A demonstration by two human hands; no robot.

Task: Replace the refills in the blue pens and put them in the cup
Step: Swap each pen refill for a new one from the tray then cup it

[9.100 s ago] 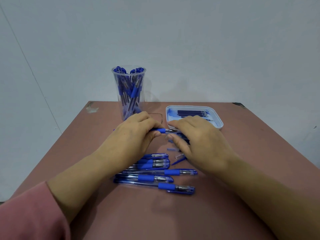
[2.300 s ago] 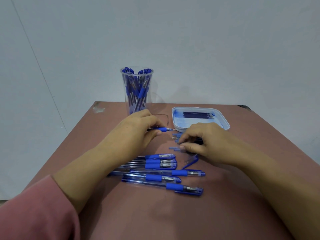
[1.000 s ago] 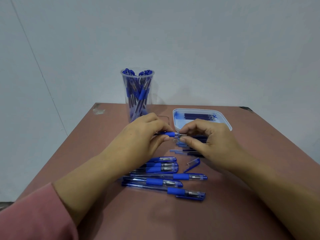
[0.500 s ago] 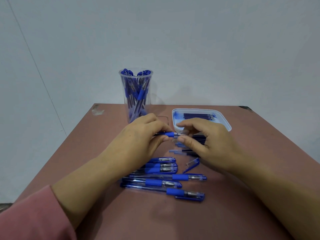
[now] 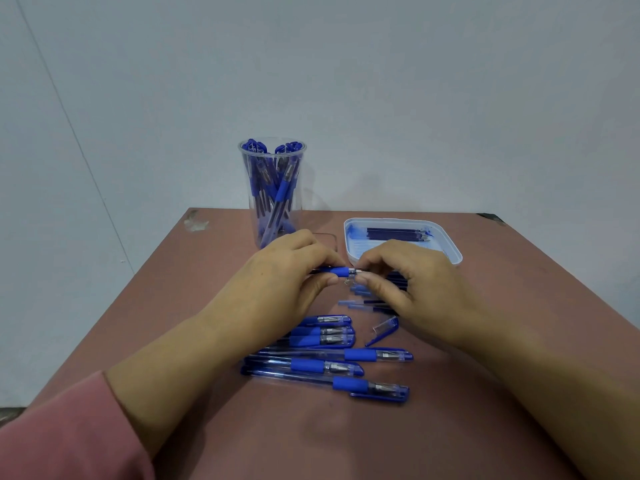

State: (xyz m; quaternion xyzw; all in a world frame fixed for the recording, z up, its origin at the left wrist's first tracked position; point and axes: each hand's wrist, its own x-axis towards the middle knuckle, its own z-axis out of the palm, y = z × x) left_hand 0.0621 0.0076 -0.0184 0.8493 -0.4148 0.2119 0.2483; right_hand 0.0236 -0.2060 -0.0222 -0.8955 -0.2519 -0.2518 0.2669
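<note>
Grips a blue pen [image 5: 337,271] over the middle of the table [image 5: 346,441] with the left hand [image 5: 284,271], curling the fingers round the barrel and rubber grip. Pinches the metal tip end with the right hand [image 5: 415,282] between thumb and forefinger, seemingly turning the nose piece; cannot tell whether on or off. Looks well past the start, judging by the clear cup [image 5: 272,188] at 11 o'clock of the hands, already crowded with pens. Leaves about six capped pens [image 5: 329,367] lying in a row at 6 o'clock, plus a loose cap [image 5: 384,330] at 5 o'clock, probably to be refitted. Shows a few dark refills [image 5: 394,233] in the white tray [image 5: 453,254] at 1 o'clock, and a scatter of loose refills [image 5: 360,303] just under the right hand, probably spent ones. Offers bare tabletop at 9 and 3 o'clock, out to side edges well apart from the hands. Finds the far edge just behind cup and tray, so little slack there. Calls for a lift over the tall rim to drop the pen in, along a short, unblocked path.
</note>
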